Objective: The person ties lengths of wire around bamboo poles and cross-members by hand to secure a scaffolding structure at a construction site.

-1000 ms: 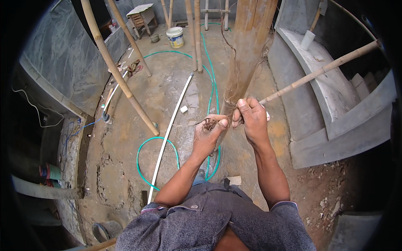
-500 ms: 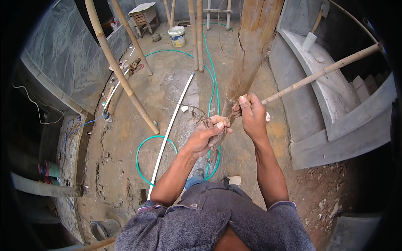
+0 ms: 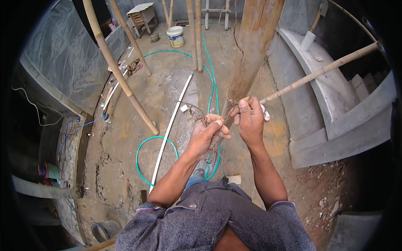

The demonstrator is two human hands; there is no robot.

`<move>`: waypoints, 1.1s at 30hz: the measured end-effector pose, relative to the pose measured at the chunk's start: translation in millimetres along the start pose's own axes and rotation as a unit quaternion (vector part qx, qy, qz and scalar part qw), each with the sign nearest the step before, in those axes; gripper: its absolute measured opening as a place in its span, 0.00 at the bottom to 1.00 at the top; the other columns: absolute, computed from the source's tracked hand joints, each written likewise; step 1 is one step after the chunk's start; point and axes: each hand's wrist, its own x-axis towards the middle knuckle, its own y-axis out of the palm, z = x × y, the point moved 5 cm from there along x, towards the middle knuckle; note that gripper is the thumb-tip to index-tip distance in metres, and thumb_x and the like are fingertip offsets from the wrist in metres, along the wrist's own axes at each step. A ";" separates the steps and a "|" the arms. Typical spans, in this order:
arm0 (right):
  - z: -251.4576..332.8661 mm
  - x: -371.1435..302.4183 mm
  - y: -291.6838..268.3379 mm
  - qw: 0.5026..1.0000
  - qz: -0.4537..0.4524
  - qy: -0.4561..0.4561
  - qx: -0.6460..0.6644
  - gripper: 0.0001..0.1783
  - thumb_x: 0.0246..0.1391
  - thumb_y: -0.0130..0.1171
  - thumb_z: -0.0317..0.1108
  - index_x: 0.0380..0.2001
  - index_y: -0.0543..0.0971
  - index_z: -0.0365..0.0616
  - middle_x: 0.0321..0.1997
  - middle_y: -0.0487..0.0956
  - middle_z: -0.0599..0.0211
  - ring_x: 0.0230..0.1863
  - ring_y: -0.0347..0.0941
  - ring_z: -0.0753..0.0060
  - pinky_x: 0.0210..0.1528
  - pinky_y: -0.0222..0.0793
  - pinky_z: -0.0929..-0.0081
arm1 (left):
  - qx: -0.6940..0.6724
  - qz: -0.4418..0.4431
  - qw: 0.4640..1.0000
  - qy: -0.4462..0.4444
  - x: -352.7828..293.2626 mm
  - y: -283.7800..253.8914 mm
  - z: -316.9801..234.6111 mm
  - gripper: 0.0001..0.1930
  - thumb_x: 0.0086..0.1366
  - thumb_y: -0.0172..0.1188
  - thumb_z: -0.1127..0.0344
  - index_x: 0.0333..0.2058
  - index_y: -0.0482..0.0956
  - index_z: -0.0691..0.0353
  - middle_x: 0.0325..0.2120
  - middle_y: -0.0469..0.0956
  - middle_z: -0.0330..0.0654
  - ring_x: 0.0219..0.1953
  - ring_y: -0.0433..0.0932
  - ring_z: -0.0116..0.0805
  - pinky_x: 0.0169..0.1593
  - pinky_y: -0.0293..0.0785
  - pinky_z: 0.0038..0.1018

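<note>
My left hand (image 3: 204, 134) is closed around a tangle of thin brown wire (image 3: 201, 119), thumb pressed on the fingers. Loose ends of the wire stick out to the left and hang below. Close by on the right, my right hand (image 3: 251, 122) pinches strands of the same wire between thumb and fingers. A short stretch spans the gap between the hands. Just beyond them stands a wooden post or plank (image 3: 255, 46), its lower end partly hidden behind the hands.
A white pipe (image 3: 171, 129) and a green hose (image 3: 213, 88) lie on the floor. Bamboo poles (image 3: 121, 83) stand ahead left; another bamboo pole (image 3: 322, 71) slants at right beside a low grey wall (image 3: 289, 83). A bucket (image 3: 176, 37) and small wooden stand (image 3: 141, 19) are farther back.
My right hand has shifted slightly left and turned, its fingers loosening a little. The left hand's fingers have spread slightly, and more strands show between the hands.
</note>
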 end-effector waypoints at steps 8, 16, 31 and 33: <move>-2.0 1.6 9.8 0.992 0.040 0.000 0.117 0.12 0.66 0.46 0.38 0.31 0.67 0.42 0.21 0.75 0.66 0.17 0.61 0.86 0.20 0.57 0.87 | -0.203 0.207 0.929 -0.231 10.9 -16.5 18.6 0.06 0.66 0.52 0.66 0.36 0.71 0.62 0.19 0.71 0.36 0.18 0.75 0.25 0.11 0.56 0.13; 6.4 0.0 -1.4 0.998 -0.033 -0.002 -0.046 0.11 0.63 0.50 0.36 0.30 0.69 0.38 0.22 0.79 0.65 0.18 0.67 0.86 0.21 0.62 0.83 | 0.336 -0.065 0.928 0.149 -2.7 1.0 -12.3 0.23 0.59 0.64 0.60 0.50 0.67 0.62 0.25 0.77 0.44 0.23 0.77 0.30 0.27 0.71 0.24; 1.5 -0.5 -4.4 0.989 0.004 -0.070 -0.132 0.15 0.62 0.53 0.41 0.33 0.71 0.37 0.18 0.75 0.70 0.20 0.68 0.83 0.23 0.64 0.77 | 0.114 0.016 0.993 -0.028 14.2 -30.1 8.1 0.11 0.63 0.60 0.63 0.36 0.76 0.65 0.16 0.72 0.36 0.15 0.69 0.23 0.19 0.64 0.19; -9.5 1.0 -5.1 0.991 0.011 -0.074 -0.106 0.15 0.62 0.53 0.41 0.33 0.71 0.37 0.18 0.74 0.71 0.20 0.67 0.84 0.24 0.64 0.78 | -0.077 0.164 0.973 -0.141 14.3 -19.0 18.5 0.10 0.64 0.58 0.63 0.37 0.74 0.64 0.13 0.65 0.31 0.13 0.62 0.18 0.15 0.55 0.16</move>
